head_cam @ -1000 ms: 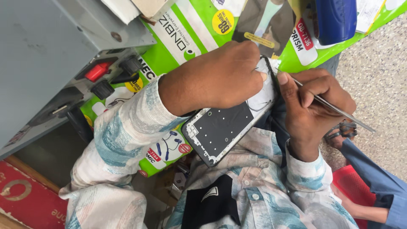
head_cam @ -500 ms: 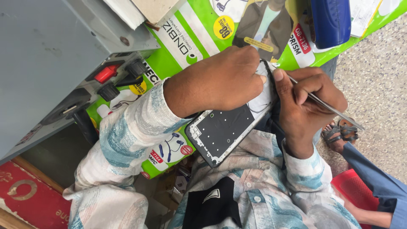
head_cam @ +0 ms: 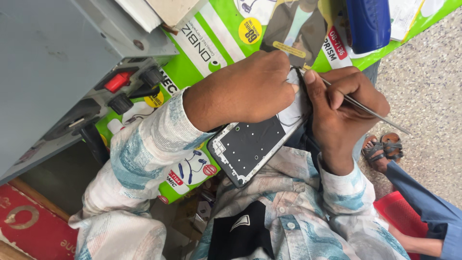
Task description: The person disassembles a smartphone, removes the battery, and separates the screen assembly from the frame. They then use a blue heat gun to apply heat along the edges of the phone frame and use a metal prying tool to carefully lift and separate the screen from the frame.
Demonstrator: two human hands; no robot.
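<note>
Over the green poster (head_cam: 202, 43), my left hand (head_cam: 245, 89) clamps the opened phone (head_cam: 250, 144); right hand (head_cam: 344, 103) pinches tweezers (head_cam: 365, 108), probing its top edge. Next move needs steady, delicate prying, I judge.

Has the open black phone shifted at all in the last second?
No, barely. The open black phone keeps its tilt and its place against the green printed poster. The left hand still pins it; the right hand still works thin metal tweezers.
</note>
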